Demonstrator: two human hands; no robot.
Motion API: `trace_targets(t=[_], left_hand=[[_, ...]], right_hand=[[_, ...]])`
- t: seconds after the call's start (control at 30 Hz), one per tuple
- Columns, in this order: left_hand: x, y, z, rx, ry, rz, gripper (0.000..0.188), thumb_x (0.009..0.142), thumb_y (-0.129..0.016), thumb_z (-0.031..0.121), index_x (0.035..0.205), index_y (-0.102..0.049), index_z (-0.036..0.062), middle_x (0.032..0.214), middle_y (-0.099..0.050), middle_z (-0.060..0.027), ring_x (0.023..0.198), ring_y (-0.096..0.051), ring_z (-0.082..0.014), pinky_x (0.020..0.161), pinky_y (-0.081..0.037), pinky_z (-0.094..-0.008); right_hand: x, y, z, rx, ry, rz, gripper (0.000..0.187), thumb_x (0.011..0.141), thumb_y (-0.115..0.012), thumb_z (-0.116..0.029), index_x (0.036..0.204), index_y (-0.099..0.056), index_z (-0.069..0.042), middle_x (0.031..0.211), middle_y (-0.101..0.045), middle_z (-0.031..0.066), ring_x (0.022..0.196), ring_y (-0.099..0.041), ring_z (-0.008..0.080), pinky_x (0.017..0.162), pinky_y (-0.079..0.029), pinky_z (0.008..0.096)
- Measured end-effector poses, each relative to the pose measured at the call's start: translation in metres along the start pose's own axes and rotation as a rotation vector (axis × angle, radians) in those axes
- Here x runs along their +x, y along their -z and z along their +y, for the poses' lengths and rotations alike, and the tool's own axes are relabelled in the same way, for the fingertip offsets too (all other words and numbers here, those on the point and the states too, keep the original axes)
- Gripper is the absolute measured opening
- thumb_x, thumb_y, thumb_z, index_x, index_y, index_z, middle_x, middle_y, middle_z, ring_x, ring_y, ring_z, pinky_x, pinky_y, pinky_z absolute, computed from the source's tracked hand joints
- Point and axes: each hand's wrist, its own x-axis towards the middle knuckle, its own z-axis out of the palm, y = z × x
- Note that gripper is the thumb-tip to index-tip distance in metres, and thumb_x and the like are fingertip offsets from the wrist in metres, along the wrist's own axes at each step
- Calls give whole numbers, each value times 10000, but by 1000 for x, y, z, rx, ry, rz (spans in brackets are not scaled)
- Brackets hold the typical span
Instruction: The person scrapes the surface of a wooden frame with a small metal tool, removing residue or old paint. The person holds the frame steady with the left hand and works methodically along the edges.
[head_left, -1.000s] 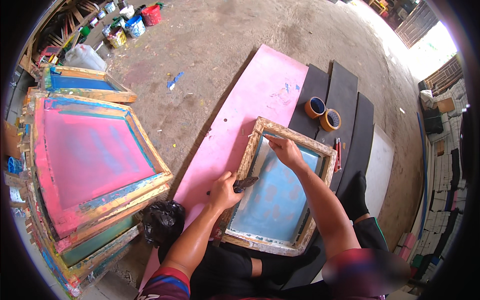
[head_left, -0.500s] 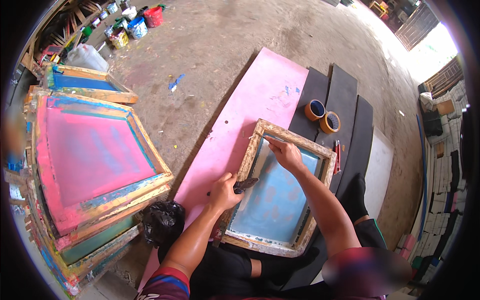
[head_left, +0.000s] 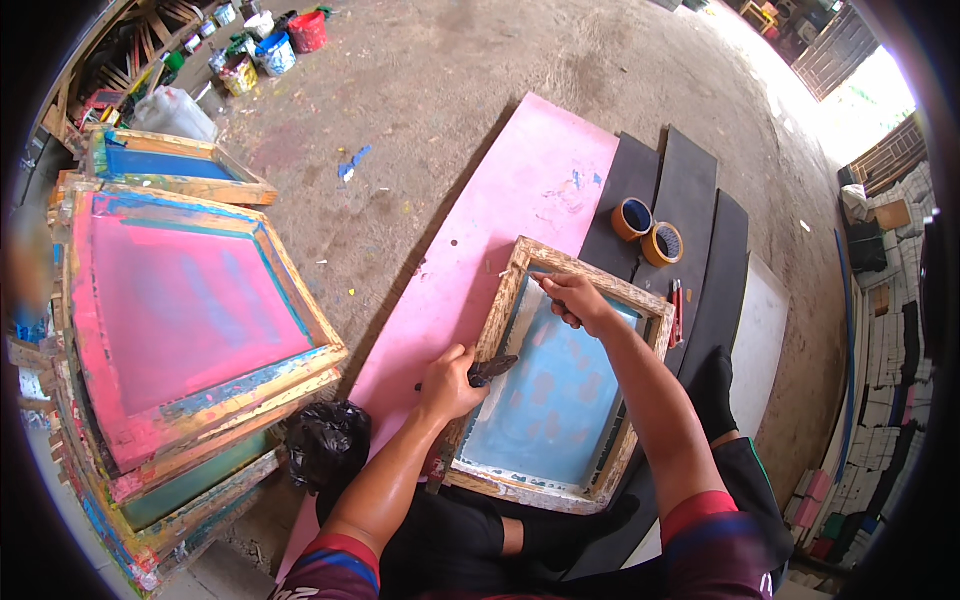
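Observation:
A wooden screen-printing frame (head_left: 585, 268) with light blue mesh (head_left: 540, 390) lies tilted before me on the boards. At its left bar, my left hand (head_left: 452, 385) is closed round a dark tool that looks like pliers (head_left: 495, 370), its head pointing over the mesh. My right hand (head_left: 578, 300) is closed just inside the frame's far left corner. It grips a thin tool; a dark part shows below the fingers, and its tip is near the corner. The fingers hide most of this tool, so its kind does not show.
Under the frame are a pink board (head_left: 500, 200) and dark boards (head_left: 685, 190). Two tape rolls (head_left: 632, 218) and red-handled cutters (head_left: 676, 310) lie right of it. Paint-stained screens (head_left: 190, 300) are stacked at left, near a black plastic bag (head_left: 325, 445). Paint buckets (head_left: 275, 55) stand far left.
My right hand has turned slightly and drawn its fingers in near the frame's corner, so a dark part now shows below it. My left hand stays about where it was.

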Motion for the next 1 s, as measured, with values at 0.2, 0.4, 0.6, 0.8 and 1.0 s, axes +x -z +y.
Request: trace_targets(t=[0.2,0.4,0.6,0.8,1.0], left_hand=[[-2,3,0,2,17,0,562,699,-913,172,1182,-735,-52,955,-659,-185,895,-709,-407,788,-592,-483],[1,0,2,-3,9,-1,562,699,-929,182,1171,-739,-55,965,-668,-194,906,-717,-408,794,-597,-483],[0,4,2,25,33,-30,518,695,-946,185,1110,-752,-57,959,-667,-200,894,-715,-415,791,-599,-489],[1,6,4,30,29,-44,494,693,-945,170,1083,-746,-59,945,-661,-191,876,-711,-418,774,-592,-489],[0,5,4,-1,15,-10,523,688,-939,161,1118,-736,-55,940,-657,-189,872,-709,-420,758,-582,-497]], right_hand=[[-3,-30,10,-777,572,488,351,1075,-732,-286,1422,-778,-274,1189,-819,132,1092,-790,285,971,-590,391],[3,-14,-10,-535,471,283,359,1049,-742,-247,1399,-788,-187,1344,-788,171,1175,-787,314,1016,-593,422],[5,1,-56,-193,-97,23,372,1125,-684,-383,1451,-771,-226,740,-547,18,512,-398,96,430,-300,306],[-9,-11,-33,-587,265,226,354,1095,-697,-347,1416,-788,-229,968,-779,130,729,-713,251,663,-562,403],[-38,-43,-23,-787,368,526,332,1057,-707,-318,1371,-803,-268,1194,-829,132,1164,-769,364,1009,-588,486]])
